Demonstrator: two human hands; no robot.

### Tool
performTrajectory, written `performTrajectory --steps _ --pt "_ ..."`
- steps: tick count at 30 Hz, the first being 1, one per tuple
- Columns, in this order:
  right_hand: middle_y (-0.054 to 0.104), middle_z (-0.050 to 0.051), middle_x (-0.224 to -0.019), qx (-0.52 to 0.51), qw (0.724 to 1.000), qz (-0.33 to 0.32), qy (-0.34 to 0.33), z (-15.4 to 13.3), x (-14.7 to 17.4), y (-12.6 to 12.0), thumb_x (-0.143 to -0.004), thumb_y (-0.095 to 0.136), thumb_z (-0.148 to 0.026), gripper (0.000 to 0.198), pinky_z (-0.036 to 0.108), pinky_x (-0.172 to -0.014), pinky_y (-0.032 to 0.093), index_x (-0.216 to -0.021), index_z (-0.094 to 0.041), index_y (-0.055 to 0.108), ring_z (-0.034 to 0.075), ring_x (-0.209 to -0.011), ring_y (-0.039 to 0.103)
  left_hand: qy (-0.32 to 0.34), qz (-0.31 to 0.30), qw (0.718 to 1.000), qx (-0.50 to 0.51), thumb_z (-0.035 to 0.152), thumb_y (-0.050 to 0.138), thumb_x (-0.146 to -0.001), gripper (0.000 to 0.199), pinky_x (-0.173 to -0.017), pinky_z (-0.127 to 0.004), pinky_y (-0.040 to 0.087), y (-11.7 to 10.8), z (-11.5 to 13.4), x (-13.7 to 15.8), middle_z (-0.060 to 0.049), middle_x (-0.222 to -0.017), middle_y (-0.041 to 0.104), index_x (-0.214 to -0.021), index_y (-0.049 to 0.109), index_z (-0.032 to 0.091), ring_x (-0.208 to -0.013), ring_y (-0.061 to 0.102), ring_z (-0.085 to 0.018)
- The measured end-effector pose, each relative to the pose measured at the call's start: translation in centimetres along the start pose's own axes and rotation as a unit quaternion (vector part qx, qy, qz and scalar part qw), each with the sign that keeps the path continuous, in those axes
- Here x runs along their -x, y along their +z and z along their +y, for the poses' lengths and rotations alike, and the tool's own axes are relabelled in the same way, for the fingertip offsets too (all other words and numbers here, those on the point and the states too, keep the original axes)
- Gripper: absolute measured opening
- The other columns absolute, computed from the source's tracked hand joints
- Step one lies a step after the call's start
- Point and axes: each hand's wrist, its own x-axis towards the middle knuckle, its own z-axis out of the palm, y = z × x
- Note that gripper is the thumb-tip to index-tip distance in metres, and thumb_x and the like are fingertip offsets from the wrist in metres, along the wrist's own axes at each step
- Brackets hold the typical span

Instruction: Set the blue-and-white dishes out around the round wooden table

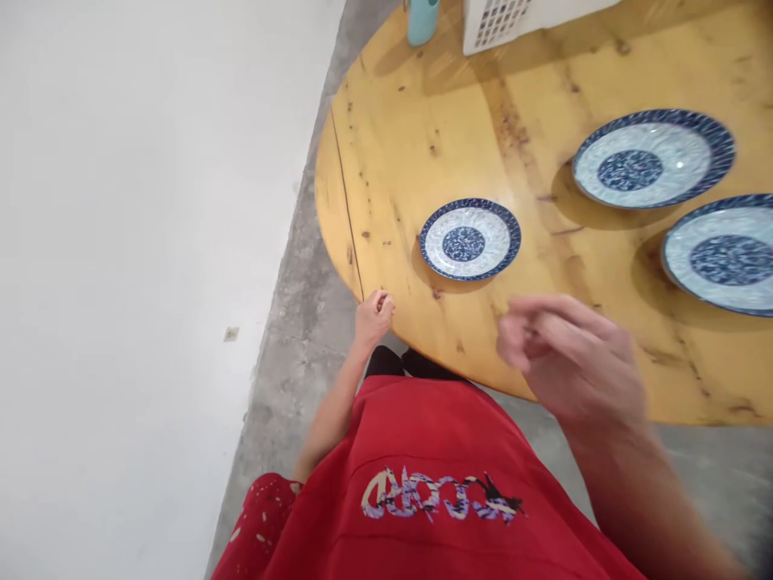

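My left hand is curled into a loose fist at the table's near left edge, with nothing visible in it. Over the front of the table hangs my right hand, slightly blurred, its fingers bent in towards the thumb and no object showing between them. A small blue-and-white plate lies flat between and beyond the two hands, touched by neither. Farther right sits a larger plate with the same speckled centre and dark blue rim. Another large plate, cut off by the right border, lies nearer to my right hand.
The plates stand on a rounded wooden table. At its far side are a white perforated basket and a light-blue container, both partly out of view. A white wall runs along the left, with grey floor between.
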Motion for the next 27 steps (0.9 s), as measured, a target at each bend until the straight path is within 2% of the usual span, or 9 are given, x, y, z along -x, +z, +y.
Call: performTrajectory --steps 1,3,4,5,9,13,18,27 --pt "0.063 0.002 -0.076 -0.008 0.998 0.067 0.002 1.1 -2.0 -0.2 -0.084 0.074 -0.044 0.028 0.023 -0.053 0.048 -0.1 -0.022 0.071 0.012 -0.059 0.058 -0.002 -0.014 1.0 -0.002 0.032 0.051 -0.096 0.018 -0.072 -0.023 0.049 0.6 0.4 -1.3 -0.001 -0.079 0.069 -0.085 0.059 0.02 -0.073 0.068 -0.013" --pt "0.067 0.003 -0.082 0.015 0.977 0.207 0.052 3.9 -5.6 -0.9 -0.079 0.076 -0.038 0.025 0.019 -0.05 0.044 -0.093 -0.018 0.067 0.009 -0.058 0.058 -0.011 -0.04 0.999 -0.01 0.032 0.052 -0.097 0.017 -0.07 -0.023 0.048 1.6 1.3 -4.1 -0.001 -0.078 0.069 -0.086 0.059 0.02 -0.071 0.067 -0.013" --pt "0.067 0.003 -0.08 0.034 0.963 0.256 0.081 5.3 -7.0 -1.2 -0.078 0.075 -0.037 0.026 0.018 -0.047 0.042 -0.09 -0.017 0.064 0.01 -0.056 0.058 -0.013 -0.05 0.999 -0.015 0.032 0.053 -0.097 0.017 -0.07 -0.023 0.048 2.1 1.8 -5.4 -0.001 -0.077 0.069 -0.088 0.059 0.02 -0.07 0.067 -0.013" --pt "0.067 0.003 -0.081 0.039 0.957 0.271 0.099 6.7 -8.2 -1.6 -0.077 0.075 -0.036 0.026 0.018 -0.047 0.043 -0.091 -0.017 0.063 0.01 -0.056 0.059 -0.012 -0.056 0.998 -0.019 0.032 0.053 -0.097 0.016 -0.069 -0.023 0.047 2.5 2.3 -6.7 -0.001 -0.077 0.068 -0.09 0.06 0.019 -0.07 0.067 -0.013" --pt "0.068 0.005 -0.078 0.02 0.955 0.282 0.091 9.3 -10.7 -1.8 -0.078 0.074 -0.04 0.031 0.02 -0.048 0.044 -0.091 -0.014 0.064 0.012 -0.055 0.061 0.008 -0.097 0.995 -0.03 0.034 0.052 -0.098 0.019 -0.067 -0.025 0.046 3.7 4.2 -10.9 -0.001 -0.076 0.068 -0.09 0.06 0.019 -0.068 0.068 -0.015" --pt "0.068 0.005 -0.075 0.035 0.958 0.271 0.084 9.0 -12.1 -0.7 -0.081 0.069 -0.041 0.029 0.022 -0.051 0.047 -0.087 -0.013 0.065 0.014 -0.058 0.062 0.025 -0.126 0.988 -0.083 0.033 0.051 -0.096 0.03 -0.064 -0.025 0.042 4.0 5.6 -13.5 0.002 -0.063 0.061 -0.069 0.047 0.022 -0.063 0.067 -0.016" --pt "0.067 0.005 -0.067 0.05 0.946 0.302 0.102 9.2 -13.6 0.3 -0.081 0.065 -0.041 0.026 0.026 -0.055 0.05 -0.083 -0.016 0.062 0.018 -0.06 0.064 0.027 -0.168 0.98 -0.107 0.03 0.051 -0.093 0.032 -0.058 -0.024 0.038 3.4 6.1 -15.1 0.004 -0.055 0.055 -0.064 0.038 0.023 -0.058 0.066 -0.015" --pt "0.066 0.006 -0.061 0.096 0.929 0.342 0.105 10.3 -14.2 1.4 -0.08 0.057 -0.041 0.024 0.028 -0.056 0.048 -0.072 -0.019 0.062 0.018 -0.054 0.059 0.047 -0.211 0.967 -0.138 0.035 0.048 -0.09 0.03 -0.061 -0.024 0.04 2.6 5.8 -16.4 0.003 -0.058 0.061 -0.064 0.045 0.022 -0.058 0.064 -0.014"
